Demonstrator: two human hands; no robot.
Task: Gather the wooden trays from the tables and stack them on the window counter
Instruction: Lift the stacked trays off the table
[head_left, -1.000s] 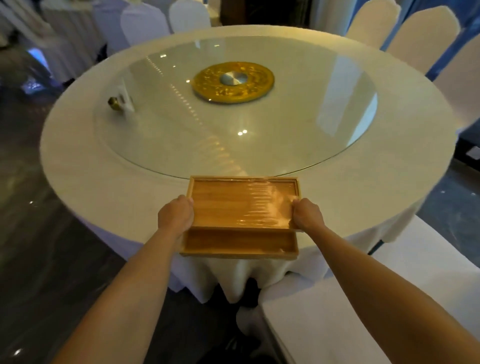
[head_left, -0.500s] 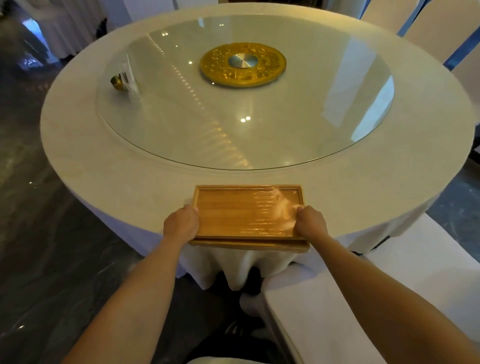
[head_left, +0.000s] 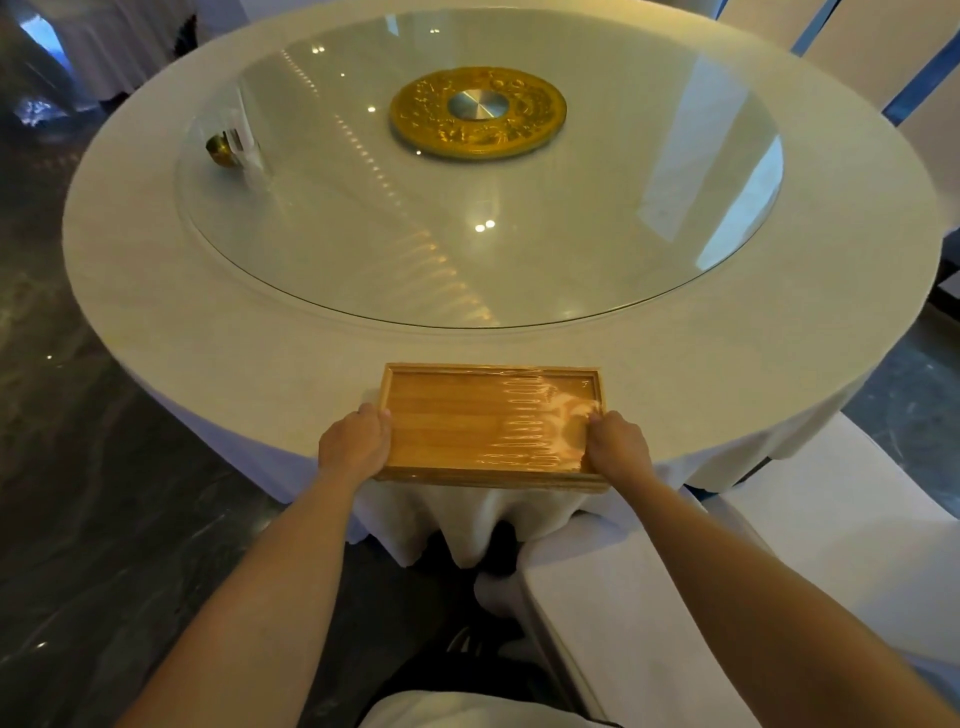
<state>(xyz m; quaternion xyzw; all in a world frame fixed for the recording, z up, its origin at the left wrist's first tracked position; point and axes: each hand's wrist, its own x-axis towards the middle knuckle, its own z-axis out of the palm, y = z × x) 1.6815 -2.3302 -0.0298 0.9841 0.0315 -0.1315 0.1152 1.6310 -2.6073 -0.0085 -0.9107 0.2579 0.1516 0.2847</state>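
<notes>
A rectangular wooden tray (head_left: 491, 423) with a glossy surface lies flat at the near edge of the round table (head_left: 218, 332). Under its front edge a second wooden layer (head_left: 493, 484) shows, like another tray beneath it. My left hand (head_left: 355, 441) grips the tray's left short side, with the thumb over the rim. On the right short side my right hand (head_left: 618, 447) grips the same way. Both forearms reach in from below.
A glass turntable (head_left: 519, 234) covers the table's middle, with a gold disc (head_left: 478, 111) at its centre and a small brass card holder (head_left: 224, 148) at the left. A white-covered chair (head_left: 727, 571) stands close at the right. Dark polished floor (head_left: 104, 519) lies to the left.
One second ago the top tray sat farther back, exposing the lower tray's front. It has slid toward me and now lines up over the lower one, both hands still on it.
</notes>
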